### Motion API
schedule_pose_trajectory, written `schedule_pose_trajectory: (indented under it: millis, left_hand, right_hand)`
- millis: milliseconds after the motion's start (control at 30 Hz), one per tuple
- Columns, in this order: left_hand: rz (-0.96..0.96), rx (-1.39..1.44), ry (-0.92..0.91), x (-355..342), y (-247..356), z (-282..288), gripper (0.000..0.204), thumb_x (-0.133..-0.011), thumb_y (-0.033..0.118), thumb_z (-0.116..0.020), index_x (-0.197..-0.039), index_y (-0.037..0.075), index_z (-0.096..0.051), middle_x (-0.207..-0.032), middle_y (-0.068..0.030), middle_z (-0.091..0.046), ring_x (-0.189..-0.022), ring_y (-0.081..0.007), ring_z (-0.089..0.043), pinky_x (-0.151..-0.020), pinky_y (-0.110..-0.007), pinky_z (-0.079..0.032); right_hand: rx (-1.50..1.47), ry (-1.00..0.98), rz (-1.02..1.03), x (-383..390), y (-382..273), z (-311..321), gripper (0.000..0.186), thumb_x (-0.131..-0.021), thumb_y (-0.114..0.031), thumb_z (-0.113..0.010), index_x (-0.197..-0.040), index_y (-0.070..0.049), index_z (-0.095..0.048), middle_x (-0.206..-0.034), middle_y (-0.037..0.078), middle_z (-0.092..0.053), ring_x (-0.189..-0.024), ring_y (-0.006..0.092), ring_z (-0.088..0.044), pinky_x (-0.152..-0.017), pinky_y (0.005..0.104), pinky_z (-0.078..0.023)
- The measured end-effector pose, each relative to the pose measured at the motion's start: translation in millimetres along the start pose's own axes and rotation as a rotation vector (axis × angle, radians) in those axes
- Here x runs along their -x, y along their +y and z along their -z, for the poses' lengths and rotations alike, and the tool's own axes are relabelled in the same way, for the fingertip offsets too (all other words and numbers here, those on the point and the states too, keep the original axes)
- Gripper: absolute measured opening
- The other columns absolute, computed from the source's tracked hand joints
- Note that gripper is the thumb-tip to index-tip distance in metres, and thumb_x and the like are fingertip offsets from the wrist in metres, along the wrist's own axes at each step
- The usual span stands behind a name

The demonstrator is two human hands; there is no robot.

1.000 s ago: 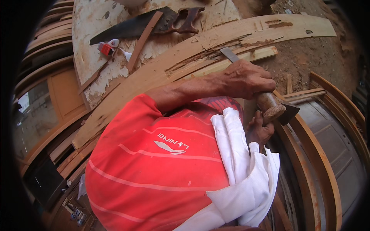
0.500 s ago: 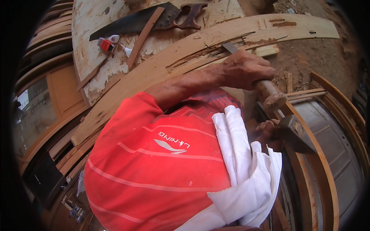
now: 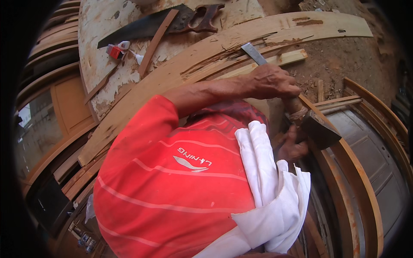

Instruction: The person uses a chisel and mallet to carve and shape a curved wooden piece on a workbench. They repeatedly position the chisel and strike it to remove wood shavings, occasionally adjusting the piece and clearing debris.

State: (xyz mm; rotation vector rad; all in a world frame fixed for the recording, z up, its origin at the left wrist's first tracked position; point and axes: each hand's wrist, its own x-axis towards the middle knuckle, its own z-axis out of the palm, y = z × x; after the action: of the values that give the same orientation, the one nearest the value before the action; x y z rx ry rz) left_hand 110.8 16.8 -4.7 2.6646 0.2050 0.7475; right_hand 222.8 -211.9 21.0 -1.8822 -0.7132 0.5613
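My left hand (image 3: 271, 84) grips a chisel; its wooden handle (image 3: 293, 106) shows below the fist and its flat steel blade (image 3: 254, 53) points up-left onto a long curved plank (image 3: 142, 103) with a splintered, pitted groove. A pale narrow strip (image 3: 292, 57) lies along that plank. My right hand (image 3: 292, 144), partly hidden behind a white cloth (image 3: 271, 189), holds a hatchet-like tool whose broad dark metal head (image 3: 318, 131) is at the butt of the chisel handle. My red shirt fills the lower middle.
A worn whitish board (image 3: 103, 73) holds a handsaw (image 3: 137, 30), a reddish stick (image 3: 157, 43) and a small red-and-white object (image 3: 115, 50). Wooden frames (image 3: 361, 189) and a grey panel door (image 3: 378, 155) are at right, stacked timber and doors (image 3: 71, 103) at left, dirt ground (image 3: 327, 60) beyond.
The dark metal head swung down and right away from the chisel butt, then came back up-left to it. My left hand shifted slightly, still gripping the chisel.
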Motion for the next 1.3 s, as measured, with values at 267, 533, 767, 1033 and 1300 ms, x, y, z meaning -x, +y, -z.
schedule_pose_trajectory:
  millis: [267, 533, 767, 1033, 1300]
  left_hand:
    - [-0.06, 0.018, 0.051, 13, 0, 11, 0.018, -0.082, 0.018, -0.068, -0.098, 0.017, -0.06, -0.082, -0.0026, -0.059, -0.077, -0.0242, -0.068, -0.063, -0.038, -0.055]
    - [0.091, 0.228, 0.149, 14, 5, 34, 0.032, -0.07, 0.013, -0.081, -0.099, 0.014, -0.067, -0.087, -0.0057, -0.068, -0.078, -0.0303, -0.07, -0.064, -0.04, -0.056]
    - [0.141, 0.281, 0.244, 12, 6, 47, 0.029, -0.075, 0.015, -0.085, -0.099, 0.011, -0.068, -0.082, -0.007, -0.066, -0.077, -0.0303, -0.069, -0.065, -0.04, -0.054]
    - [0.075, 0.345, 0.273, 17, 4, 55, 0.027, -0.076, 0.014, -0.086, -0.095, 0.01, -0.067, -0.081, -0.0075, -0.066, -0.075, -0.0301, -0.068, -0.065, -0.04, -0.054]
    - [0.11, 0.363, 0.285, 27, -3, 54, 0.033, -0.069, 0.015, -0.08, -0.097, 0.013, -0.064, -0.085, -0.0066, -0.066, -0.08, -0.0305, -0.069, -0.067, -0.041, -0.055]
  right_hand:
    - [-0.035, 0.011, -0.281, 11, 17, 6, 0.031, -0.095, -0.029, -0.077, -0.094, -0.001, -0.063, -0.062, 0.005, -0.059, -0.047, 0.0131, -0.053, -0.045, 0.0301, -0.043]
    - [-0.167, -0.009, -0.248, 4, -10, 7, 0.023, -0.096, -0.02, -0.075, -0.101, -0.003, -0.06, -0.067, 0.004, -0.059, -0.05, 0.0117, -0.054, -0.046, 0.0277, -0.046]
    - [-0.348, -0.139, -0.003, -3, -27, 11, 0.014, -0.097, -0.012, -0.071, -0.093, -0.002, -0.062, -0.066, 0.003, -0.058, -0.05, 0.01, -0.052, -0.046, 0.0259, -0.043]
    - [0.334, 0.015, 0.405, 0, -52, -1, 0.02, -0.092, -0.017, -0.076, -0.089, 0.001, -0.068, -0.069, 0.008, -0.065, -0.054, 0.0133, -0.061, -0.069, 0.032, -0.054]
    - [-0.131, -1.015, -0.007, -72, -33, 74, 0.028, -0.088, -0.016, -0.08, -0.107, 0.004, -0.072, -0.096, 0.014, -0.076, -0.089, 0.0183, -0.072, -0.087, 0.0357, -0.056]
